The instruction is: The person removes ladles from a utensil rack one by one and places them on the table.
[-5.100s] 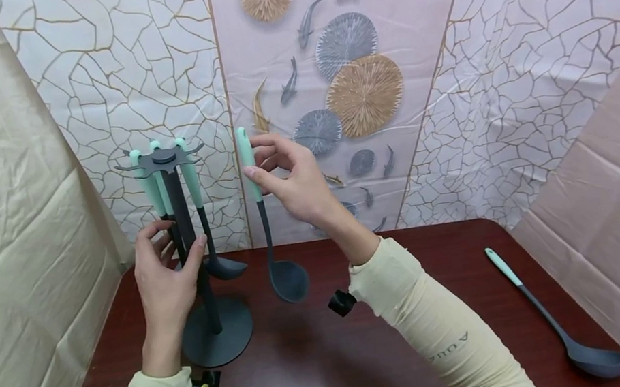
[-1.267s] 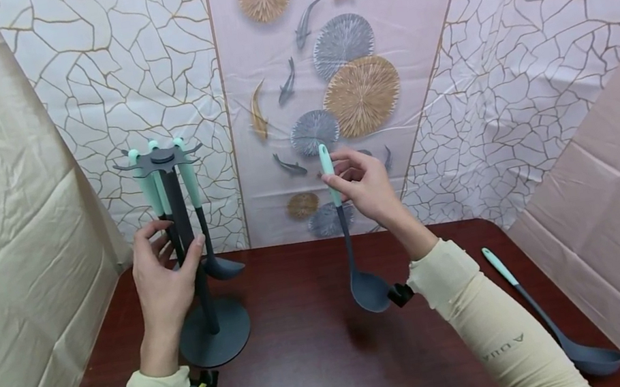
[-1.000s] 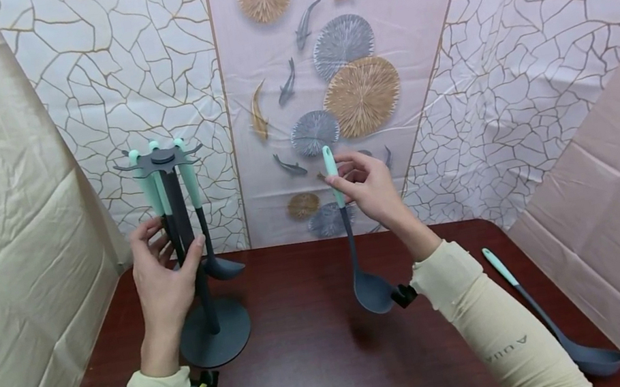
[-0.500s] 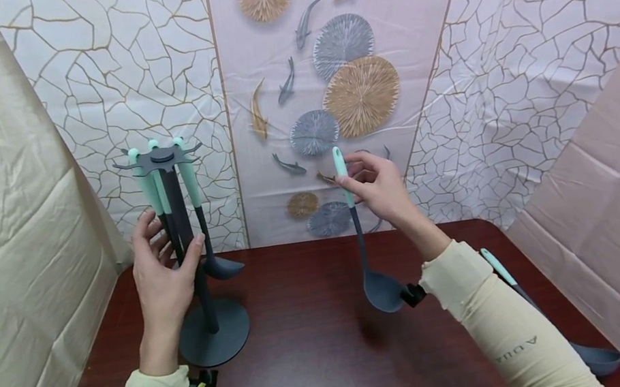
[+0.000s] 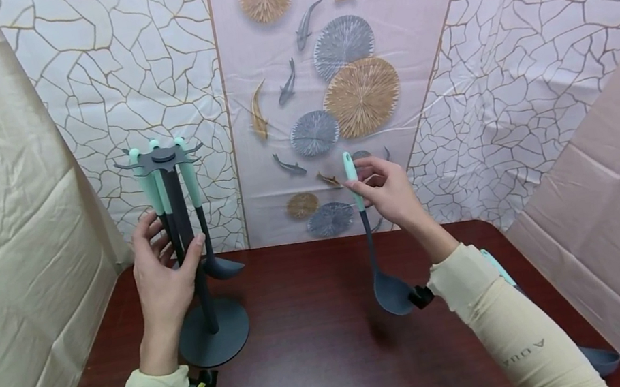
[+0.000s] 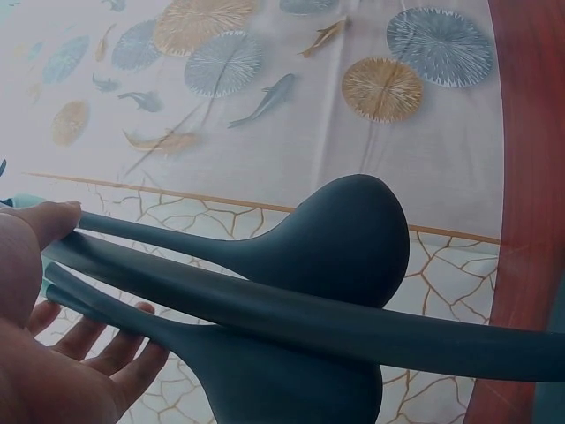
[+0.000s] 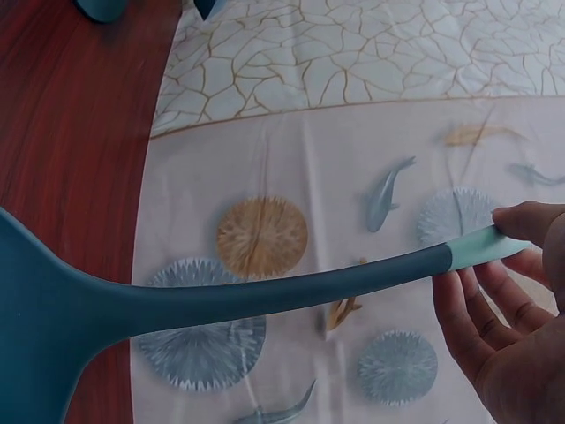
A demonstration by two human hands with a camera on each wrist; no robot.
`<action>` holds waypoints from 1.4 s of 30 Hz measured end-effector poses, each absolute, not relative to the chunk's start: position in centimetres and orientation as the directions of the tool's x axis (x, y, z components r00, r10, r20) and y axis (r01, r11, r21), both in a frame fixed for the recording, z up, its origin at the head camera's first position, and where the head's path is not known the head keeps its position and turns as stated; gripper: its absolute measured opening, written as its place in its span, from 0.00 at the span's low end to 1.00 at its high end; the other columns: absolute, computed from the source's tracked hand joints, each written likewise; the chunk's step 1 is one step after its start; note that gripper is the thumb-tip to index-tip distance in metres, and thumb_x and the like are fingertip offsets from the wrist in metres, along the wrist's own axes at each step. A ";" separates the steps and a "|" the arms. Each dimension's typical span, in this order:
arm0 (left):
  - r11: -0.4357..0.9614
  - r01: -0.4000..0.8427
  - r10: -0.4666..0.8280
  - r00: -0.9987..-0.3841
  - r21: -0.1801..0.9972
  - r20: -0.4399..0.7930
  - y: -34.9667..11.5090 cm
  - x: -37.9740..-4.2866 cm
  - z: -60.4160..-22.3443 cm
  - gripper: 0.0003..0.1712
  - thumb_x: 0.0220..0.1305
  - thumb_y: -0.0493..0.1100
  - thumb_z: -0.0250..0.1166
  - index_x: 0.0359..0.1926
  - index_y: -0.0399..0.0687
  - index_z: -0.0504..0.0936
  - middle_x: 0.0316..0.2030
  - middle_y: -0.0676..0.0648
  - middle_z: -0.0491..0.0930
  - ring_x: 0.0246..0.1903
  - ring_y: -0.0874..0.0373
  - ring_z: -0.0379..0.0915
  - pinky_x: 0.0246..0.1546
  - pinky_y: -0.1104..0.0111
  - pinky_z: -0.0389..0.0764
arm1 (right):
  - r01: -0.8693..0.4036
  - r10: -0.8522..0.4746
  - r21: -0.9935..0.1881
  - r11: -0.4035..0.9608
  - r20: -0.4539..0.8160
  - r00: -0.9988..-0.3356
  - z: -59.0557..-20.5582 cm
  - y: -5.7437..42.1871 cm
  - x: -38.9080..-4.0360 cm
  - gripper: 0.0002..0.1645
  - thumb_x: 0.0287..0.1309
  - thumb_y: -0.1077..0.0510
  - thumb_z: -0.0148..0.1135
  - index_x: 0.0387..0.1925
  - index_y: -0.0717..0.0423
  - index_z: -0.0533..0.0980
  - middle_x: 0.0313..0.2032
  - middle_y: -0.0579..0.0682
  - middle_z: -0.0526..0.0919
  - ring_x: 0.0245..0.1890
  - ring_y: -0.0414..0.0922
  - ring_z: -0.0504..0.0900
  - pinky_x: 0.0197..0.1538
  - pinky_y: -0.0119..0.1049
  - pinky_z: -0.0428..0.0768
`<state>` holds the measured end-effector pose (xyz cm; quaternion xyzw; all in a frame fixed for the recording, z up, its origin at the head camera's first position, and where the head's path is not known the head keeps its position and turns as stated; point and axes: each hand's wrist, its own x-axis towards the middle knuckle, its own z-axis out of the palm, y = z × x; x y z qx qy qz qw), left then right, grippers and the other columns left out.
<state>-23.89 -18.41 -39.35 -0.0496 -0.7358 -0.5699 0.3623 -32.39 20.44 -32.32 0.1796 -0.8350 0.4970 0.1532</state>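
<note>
The right hand point(image 5: 391, 193) pinched a dark-grey, round-bowled ladle point(image 5: 370, 245) near its top, nearly upright above the glossy red-brown table point(image 5: 317, 372), well apart from the dark-grey, round-based utensil stand point(image 5: 180, 216). The left hand point(image 5: 164, 281) curled around that stand, among hanging mint-handled utensils point(image 5: 191, 183).

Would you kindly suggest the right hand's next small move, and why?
Probably lower the held utensil onto the table: the right hand pinches its mint handle, its bowl hangs above the tabletop, well apart from the stand, and another utensil already lies at the right.
</note>
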 end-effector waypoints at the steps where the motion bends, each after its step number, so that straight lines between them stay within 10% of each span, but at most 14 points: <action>1: 0.346 0.485 -0.340 -0.733 0.803 0.589 -18.4 -23.9 -39.3 0.48 0.64 0.38 0.78 0.79 0.47 0.62 0.67 0.38 0.72 0.61 0.44 0.78 0.65 0.45 0.77 | -0.449 -0.145 -0.778 0.440 0.432 -0.890 -32.4 20.6 -32.4 0.23 0.70 0.55 0.71 0.63 0.56 0.81 0.43 0.59 0.82 0.35 0.51 0.85 0.36 0.53 0.89; 13: 0.355 0.484 -0.341 -0.730 0.800 0.593 -18.4 -23.9 -39.4 0.48 0.64 0.39 0.78 0.79 0.49 0.63 0.67 0.39 0.72 0.61 0.45 0.78 0.64 0.46 0.77 | -0.416 -0.121 -0.792 0.446 0.407 -0.905 -33.3 22.5 -32.3 0.23 0.70 0.58 0.70 0.63 0.60 0.80 0.44 0.64 0.82 0.36 0.59 0.86 0.32 0.42 0.88; 20: 0.383 0.478 -0.340 -0.723 0.790 0.602 -18.5 -24.1 -39.6 0.46 0.66 0.41 0.76 0.79 0.56 0.63 0.67 0.40 0.72 0.61 0.46 0.79 0.63 0.63 0.79 | -0.405 -0.110 -0.783 0.472 0.404 -0.908 -33.6 23.7 -32.5 0.24 0.71 0.57 0.70 0.64 0.60 0.79 0.44 0.65 0.81 0.33 0.50 0.85 0.30 0.35 0.87; 33: 0.355 0.485 -0.336 -0.732 0.799 0.593 -18.4 -23.9 -39.3 0.48 0.64 0.38 0.77 0.79 0.50 0.63 0.67 0.40 0.72 0.60 0.45 0.78 0.63 0.46 0.78 | -0.374 -0.099 -0.770 0.517 0.380 -0.920 -33.9 25.6 -32.2 0.24 0.72 0.55 0.69 0.65 0.57 0.79 0.44 0.60 0.82 0.34 0.46 0.85 0.32 0.42 0.88; 42: 0.368 0.480 -0.336 -0.730 0.796 0.595 -18.5 -24.0 -39.4 0.46 0.65 0.40 0.77 0.79 0.53 0.63 0.67 0.41 0.73 0.60 0.47 0.79 0.64 0.55 0.79 | -0.362 -0.103 -0.740 0.567 0.373 -0.922 -34.2 26.9 -32.2 0.25 0.73 0.54 0.68 0.66 0.58 0.78 0.45 0.61 0.82 0.36 0.49 0.86 0.32 0.36 0.87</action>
